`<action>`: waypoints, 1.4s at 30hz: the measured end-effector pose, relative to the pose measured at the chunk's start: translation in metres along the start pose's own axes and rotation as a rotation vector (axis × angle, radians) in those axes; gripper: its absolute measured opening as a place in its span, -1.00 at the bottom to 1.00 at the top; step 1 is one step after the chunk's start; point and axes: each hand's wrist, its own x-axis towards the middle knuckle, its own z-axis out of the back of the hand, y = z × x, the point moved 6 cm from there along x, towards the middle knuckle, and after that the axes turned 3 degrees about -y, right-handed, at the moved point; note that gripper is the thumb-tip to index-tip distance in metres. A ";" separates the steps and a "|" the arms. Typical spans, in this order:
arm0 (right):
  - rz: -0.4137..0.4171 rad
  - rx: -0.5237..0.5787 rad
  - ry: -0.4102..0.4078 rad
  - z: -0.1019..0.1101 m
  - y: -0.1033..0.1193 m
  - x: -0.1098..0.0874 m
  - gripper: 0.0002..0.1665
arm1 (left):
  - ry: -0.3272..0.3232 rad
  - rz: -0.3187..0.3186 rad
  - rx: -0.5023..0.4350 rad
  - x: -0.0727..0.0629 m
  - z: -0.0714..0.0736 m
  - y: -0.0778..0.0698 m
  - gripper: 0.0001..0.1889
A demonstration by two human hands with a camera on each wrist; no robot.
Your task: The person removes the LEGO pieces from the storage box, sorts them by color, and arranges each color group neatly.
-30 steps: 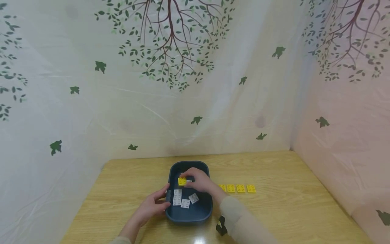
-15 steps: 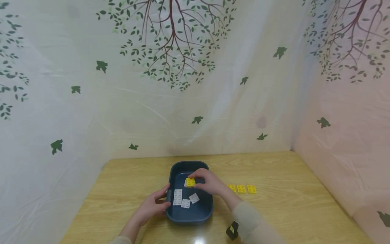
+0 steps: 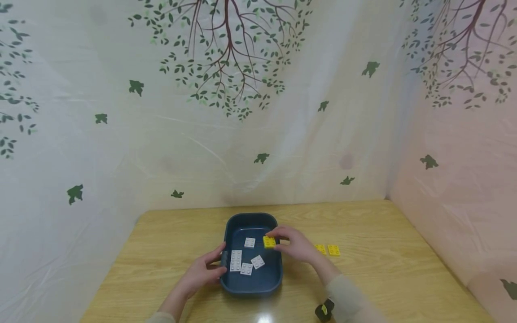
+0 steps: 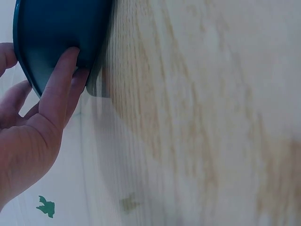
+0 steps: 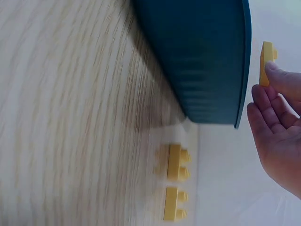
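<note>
My right hand [image 3: 298, 246] pinches a yellow 2x2 toy brick [image 3: 269, 242] between thumb and fingers, studs up, over the right side of a dark blue bin [image 3: 251, 287]. The right wrist view shows that brick [image 5: 266, 63] higher than the bin's rim. My left hand [image 3: 202, 269] holds the bin's left side, fingers [image 4: 59, 84] against the outer wall and another digit at the rim. Inside the bin lie a long white brick [image 3: 236, 260] and smaller white bricks, one [image 3: 250, 242] farther back, one [image 3: 246, 269] in front and one turned askew [image 3: 257, 262].
Two yellow bricks [image 3: 334, 250] stand in a row on the wooden table [image 3: 387, 269], right of the bin, partly behind my right wrist. A black device [image 3: 324, 309] sits at my right sleeve. Pale sheeting [image 3: 303, 179] with leaf prints encloses the table's back and sides.
My right hand has moved right across the bin with the yellow brick, uncovering the white brick at the back. Its arm now covers more of the yellow row. The left hand stays put.
</note>
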 end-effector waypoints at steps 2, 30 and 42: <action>0.005 0.010 -0.004 0.005 -0.003 -0.004 -0.60 | 0.003 -0.001 0.002 0.000 0.000 0.000 -0.23; 0.040 -0.035 -0.044 0.061 -0.057 -0.061 -0.62 | -0.002 0.034 0.003 0.000 0.002 0.001 -0.22; 0.018 -0.073 -0.097 0.095 -0.078 -0.090 -0.62 | 0.014 0.033 0.016 0.000 -0.002 0.000 -0.21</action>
